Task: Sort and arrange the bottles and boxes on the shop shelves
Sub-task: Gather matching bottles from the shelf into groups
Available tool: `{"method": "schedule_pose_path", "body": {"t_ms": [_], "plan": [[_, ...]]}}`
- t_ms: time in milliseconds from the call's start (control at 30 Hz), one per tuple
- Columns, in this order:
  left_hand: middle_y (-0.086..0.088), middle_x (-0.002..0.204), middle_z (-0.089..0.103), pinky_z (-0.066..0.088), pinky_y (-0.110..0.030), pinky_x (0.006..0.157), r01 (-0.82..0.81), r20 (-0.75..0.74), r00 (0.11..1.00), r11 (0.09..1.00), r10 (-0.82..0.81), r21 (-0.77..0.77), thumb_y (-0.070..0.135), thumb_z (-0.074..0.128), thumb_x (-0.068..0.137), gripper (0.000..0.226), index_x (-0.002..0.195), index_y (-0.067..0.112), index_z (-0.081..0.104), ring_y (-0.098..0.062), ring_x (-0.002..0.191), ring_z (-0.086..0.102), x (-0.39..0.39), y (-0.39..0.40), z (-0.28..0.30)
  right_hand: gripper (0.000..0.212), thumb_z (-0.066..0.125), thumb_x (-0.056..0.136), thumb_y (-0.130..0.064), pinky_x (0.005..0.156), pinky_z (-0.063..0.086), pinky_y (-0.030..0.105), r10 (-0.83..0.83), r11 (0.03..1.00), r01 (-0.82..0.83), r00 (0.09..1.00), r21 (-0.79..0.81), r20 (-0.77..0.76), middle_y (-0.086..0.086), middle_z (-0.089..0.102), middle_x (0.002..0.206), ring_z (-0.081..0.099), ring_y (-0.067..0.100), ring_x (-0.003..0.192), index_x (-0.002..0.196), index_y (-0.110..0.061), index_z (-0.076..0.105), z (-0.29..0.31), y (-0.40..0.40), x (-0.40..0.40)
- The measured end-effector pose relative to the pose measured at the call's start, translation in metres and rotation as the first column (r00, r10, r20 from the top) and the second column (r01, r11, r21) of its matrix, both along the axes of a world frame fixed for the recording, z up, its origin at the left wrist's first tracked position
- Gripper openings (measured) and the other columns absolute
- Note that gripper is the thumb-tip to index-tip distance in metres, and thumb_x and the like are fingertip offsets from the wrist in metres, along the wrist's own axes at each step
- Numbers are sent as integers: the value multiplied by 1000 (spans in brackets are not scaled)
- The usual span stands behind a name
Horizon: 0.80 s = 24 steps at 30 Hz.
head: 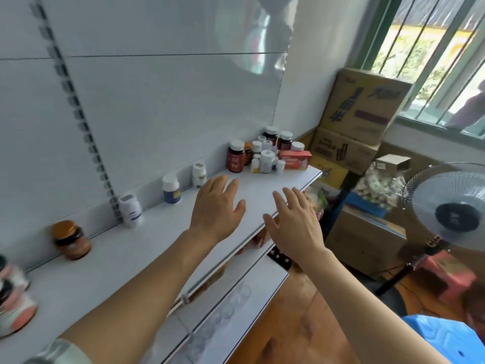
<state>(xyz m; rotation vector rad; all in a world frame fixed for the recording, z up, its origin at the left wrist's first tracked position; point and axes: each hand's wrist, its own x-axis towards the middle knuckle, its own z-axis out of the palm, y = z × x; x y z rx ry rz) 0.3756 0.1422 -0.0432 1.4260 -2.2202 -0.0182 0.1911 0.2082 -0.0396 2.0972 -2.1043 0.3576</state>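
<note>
- Both forearms reach out from the bottom of the view over the white shelf [110, 261]; a patterned sleeve shows at the left elbow.
- Left hand [216, 206] hovers palm-down above the shelf, fingers straight and slightly spread, holding nothing.
- Right hand [295, 224] hangs over the shelf's front edge, fingers also straight and spread, empty as well.
- Neither hand touches any bottle; both point toward the cluster [265, 156] at the far right end, which is well apart from them.
- That cluster packs dark bottles, small white ones and a red box [295, 159] tightly together.
- Along the back wall stand single bottles, spaced out: an amber jar [71, 240], then three white bottles [130, 210].
- Judging by their look, these are light, rigid plastic pill bottles, smooth-sided and easy to tip; a grip round the body under the cap should serve.
- Amber jar may be glass, so heavier and breakable.
- Red box looks like thin card, best taken by its long sides without squeezing.
</note>
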Motion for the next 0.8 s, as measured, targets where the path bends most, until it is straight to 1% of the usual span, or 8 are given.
{"method": "schedule_pose_path", "body": {"t_ms": [100,267,367,500,600,700,800], "plan": [[-11,146,45,31,-41,112,-9,-1,1000,1000,9,16,39,50,96,53,141,13,47,-28,136,37,-27,-31,-2,63,41,99,-50,120,17,43,17,1000,-17,1000,11,6,9,29,158,15,30,149,152,-17,30,-6,-30,-28],[-7,144,48,34,-39,111,-55,19,998,996,54,69,39,48,97,55,144,13,43,-26,133,40,-79,-92,-14,61,47,97,-47,116,28,46,69,997,-68,997,-28,45,12,38,153,25,33,146,147,-14,38,-18,-109,-90],[-6,141,50,37,-38,106,-119,-14,992,984,122,130,37,48,97,54,145,13,42,-26,129,44,-114,-125,-22,61,47,97,-45,116,30,45,152,988,-151,987,-17,57,11,38,153,25,31,146,147,-13,37,-28,-156,-128],[-3,138,51,42,-36,99,-209,-29,975,958,219,198,37,48,98,52,145,17,41,-24,125,45,-150,-153,-31,58,49,96,-43,115,31,42,261,965,-261,965,-6,16,7,42,149,27,29,143,145,-14,39,-32,-213,-170],[0,139,50,43,-35,97,-270,-21,959,932,283,243,37,48,98,51,145,19,39,-22,126,45,-163,-172,-37,54,49,96,-40,112,34,41,322,947,-322,947,-14,11,6,45,144,30,27,139,142,-14,41,-33,-254,-184],[1,139,49,45,-35,94,-313,-19,944,910,330,273,36,49,98,51,146,20,38,-22,124,47,-168,-195,-44,52,51,95,-33,111,38,42,401,916,-400,915,-26,42,7,47,141,31,29,139,141,-12,43,-40,-290,-184],[1,136,51,48,-38,91,-321,-17,940,900,341,295,34,52,97,50,144,21,40,-24,120,50,-173,-221,-54,49,54,94,-30,109,38,40,454,891,-453,891,-23,29,6,51,135,35,29,134,139,-12,45,-49,-323,-183]]}}
